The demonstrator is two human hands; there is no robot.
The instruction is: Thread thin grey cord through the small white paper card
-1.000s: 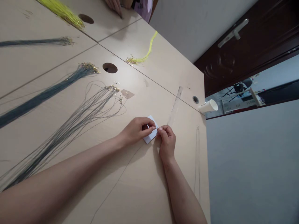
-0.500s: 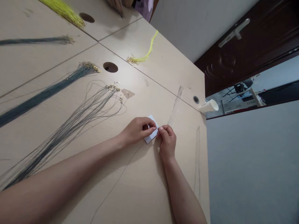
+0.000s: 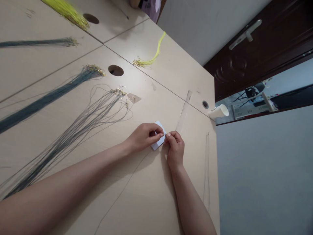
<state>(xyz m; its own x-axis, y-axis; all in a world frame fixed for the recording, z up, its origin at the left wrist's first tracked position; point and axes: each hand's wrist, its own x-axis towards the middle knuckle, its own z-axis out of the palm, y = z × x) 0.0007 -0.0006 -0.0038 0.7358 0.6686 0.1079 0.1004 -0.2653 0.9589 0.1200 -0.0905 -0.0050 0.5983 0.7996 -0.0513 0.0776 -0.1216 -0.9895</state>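
My left hand (image 3: 146, 135) and my right hand (image 3: 175, 147) meet fingertip to fingertip over a small white pad (image 3: 159, 143). Both are closed in a pinch on a thin piece of fishing line (image 3: 164, 134); whether a hook is at it is too small to tell. A single dark line (image 3: 122, 192) runs from beneath my left wrist toward the near edge. To the left of my hands lies a loose bundle of grey lines (image 3: 80, 129) with gold fish hooks (image 3: 119, 92) at its far end.
Farther left lie a thick dark bundle of hooked lines (image 3: 49, 98) and a thinner one (image 3: 36, 42). Yellow hooked lines (image 3: 156, 54) lie farther back. A clear ruler (image 3: 184, 109) sits beyond my right hand, and a white paper cup (image 3: 219, 111) by the table's edge. Two hooked lines (image 3: 207, 163) lie right.
My hands keep the same pinch over the white pad. Across the table, another person's hand has pulled back toward the top edge of the view.
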